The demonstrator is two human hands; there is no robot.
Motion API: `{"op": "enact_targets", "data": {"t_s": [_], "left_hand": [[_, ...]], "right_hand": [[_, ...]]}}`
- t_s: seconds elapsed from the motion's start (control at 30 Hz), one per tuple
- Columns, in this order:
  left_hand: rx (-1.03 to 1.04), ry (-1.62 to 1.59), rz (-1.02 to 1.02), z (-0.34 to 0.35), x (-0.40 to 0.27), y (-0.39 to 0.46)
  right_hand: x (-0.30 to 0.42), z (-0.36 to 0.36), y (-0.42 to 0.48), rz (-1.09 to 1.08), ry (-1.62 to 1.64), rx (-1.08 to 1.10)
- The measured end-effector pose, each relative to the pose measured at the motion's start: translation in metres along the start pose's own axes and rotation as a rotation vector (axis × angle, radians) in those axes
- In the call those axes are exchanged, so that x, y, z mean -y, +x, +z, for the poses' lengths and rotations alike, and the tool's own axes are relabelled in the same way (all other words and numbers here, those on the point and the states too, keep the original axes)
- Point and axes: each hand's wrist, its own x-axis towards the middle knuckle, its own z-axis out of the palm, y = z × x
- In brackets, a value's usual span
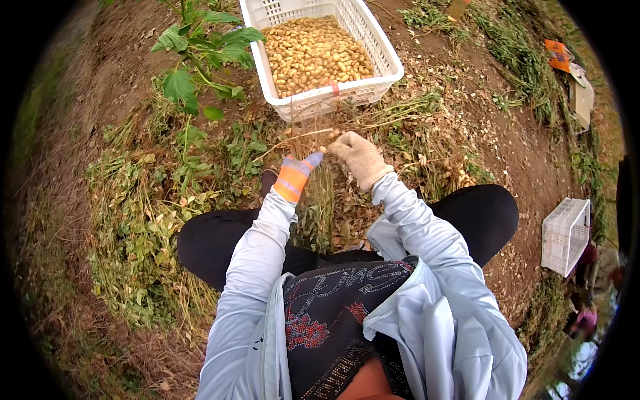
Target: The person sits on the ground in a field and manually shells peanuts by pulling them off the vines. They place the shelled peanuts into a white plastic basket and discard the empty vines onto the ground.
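My left hand, in an orange and grey glove, is closed around the stems of a pulled peanut plant, whose leafy end hangs down between my legs. Close to its right, my right hand, in a cream knitted glove, has its fingers bent at the plant's root end. A peanut pod shows between the two hands; whether the right fingers grip a pod is hidden. Just beyond the hands stands a white plastic crate partly filled with unshelled peanuts.
A leafy green plant rises left of the crate. Piles of peanut vines lie at the left, more on the right. A second white crate, a cardboard box and other people are at the far right.
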Motion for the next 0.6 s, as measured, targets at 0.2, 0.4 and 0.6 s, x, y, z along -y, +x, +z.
{"op": "enact_targets", "data": {"t_s": [0.2, 0.4, 0.6], "left_hand": [[0.272, -0.970, -0.102, 0.014, 0.060, 0.038], [0.166, -0.049, 0.107, 0.002, -0.004, -0.015], [-0.131, 0.003, 0.050, -0.001, 0.032, 0.013]], "right_hand": [[0.007, 0.007, 0.010, -0.234, -0.699, 0.147], [-0.009, -0.014, 0.017, 0.032, 0.229, 0.129], [0.022, -0.040, 0.034, -0.225, -0.259, 0.085]]}}
